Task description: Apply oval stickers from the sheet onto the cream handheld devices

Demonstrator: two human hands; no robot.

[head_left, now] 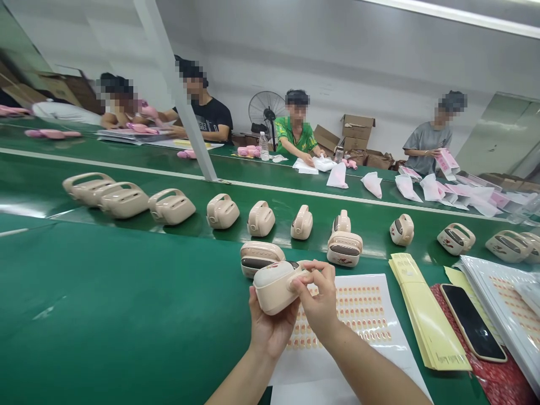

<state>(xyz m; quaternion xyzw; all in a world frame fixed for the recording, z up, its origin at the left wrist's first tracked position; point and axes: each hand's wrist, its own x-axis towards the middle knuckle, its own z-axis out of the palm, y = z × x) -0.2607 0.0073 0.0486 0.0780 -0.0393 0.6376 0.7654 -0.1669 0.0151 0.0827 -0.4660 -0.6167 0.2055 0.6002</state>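
Observation:
A rounded beige device with a carrying handle is tilted in front of me, held from below by my left hand. The fingers of my right hand are closed at its right side, by a round knob. Any small piece between those fingertips is hidden. Just behind it, a similar beige device with a dark front panel stands on the green table. To its right is another with a red print. Under my hands lies a white sheet of small orange stickers.
Several more beige devices stand along the green conveyor belt. At right are yellow paper strips, a phone and a stack of sticker sheets. A white post rises across the belt. Several co-workers sit or stand beyond, near white bags.

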